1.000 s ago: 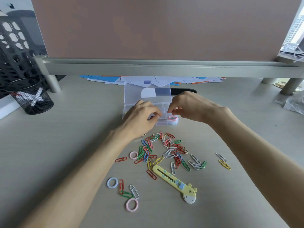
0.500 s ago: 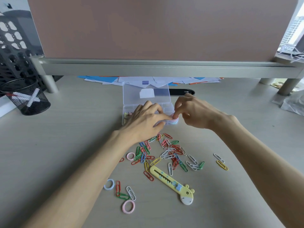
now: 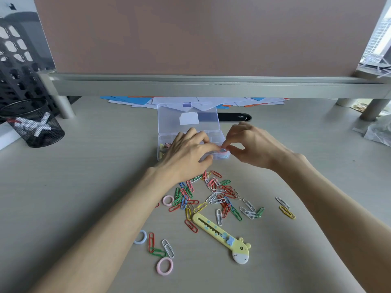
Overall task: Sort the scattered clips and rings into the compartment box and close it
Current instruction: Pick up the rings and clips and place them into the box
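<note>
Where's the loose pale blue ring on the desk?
Head view, lower left of the clip pile: the pale blue ring lies beside the left forearm, a red clip just right of it and a pink ring nearer the camera.

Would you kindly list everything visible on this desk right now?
Compartment box: one, clear, lid open, desk centre.
Paper clips: many, mixed colours, scattered before the box.
Rings: three loose, two pink, one pale blue, front left.
Giraffe cutter: one, yellow, beside the clips.
Mesh cup: one, black, far left.
Papers: several, blue, white, orange, behind the box.
Flat object: one, black, behind the box.
Hands: left hand and right hand, fingertips meeting over the box's front right corner.
</note>
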Action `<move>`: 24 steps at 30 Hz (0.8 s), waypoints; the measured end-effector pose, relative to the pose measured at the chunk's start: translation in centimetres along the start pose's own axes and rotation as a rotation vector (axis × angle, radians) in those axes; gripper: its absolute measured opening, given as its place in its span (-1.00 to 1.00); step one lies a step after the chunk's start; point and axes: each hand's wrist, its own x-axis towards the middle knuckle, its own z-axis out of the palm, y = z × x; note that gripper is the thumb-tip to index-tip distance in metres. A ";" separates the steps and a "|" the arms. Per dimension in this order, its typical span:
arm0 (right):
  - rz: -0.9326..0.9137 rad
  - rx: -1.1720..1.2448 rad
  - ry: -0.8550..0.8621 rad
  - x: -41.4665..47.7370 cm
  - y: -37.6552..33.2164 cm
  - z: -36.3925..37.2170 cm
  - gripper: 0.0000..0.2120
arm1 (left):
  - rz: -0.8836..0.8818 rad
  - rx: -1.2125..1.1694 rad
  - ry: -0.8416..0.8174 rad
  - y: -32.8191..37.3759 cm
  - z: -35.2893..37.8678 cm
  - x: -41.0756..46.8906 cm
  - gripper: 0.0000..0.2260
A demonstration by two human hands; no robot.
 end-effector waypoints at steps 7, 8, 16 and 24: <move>0.034 0.053 -0.025 0.1 0.1 0.3 -0.77 | 0.006 0.021 -0.017 0.2 -0.3 0.0 -0.66; 0.030 0.067 -0.010 0.1 0.1 0.2 -0.78 | -0.009 -0.004 -0.008 0.3 -0.3 -0.1 -0.67; 0.069 0.131 0.094 -1.7 -2.3 -1.2 -0.86 | -0.161 -0.215 0.124 0.9 -2.4 -1.8 -0.79; 0.052 0.309 0.064 -3.7 -9.2 -0.3 -0.85 | -0.351 -0.396 0.023 2.6 -5.9 -8.1 -0.84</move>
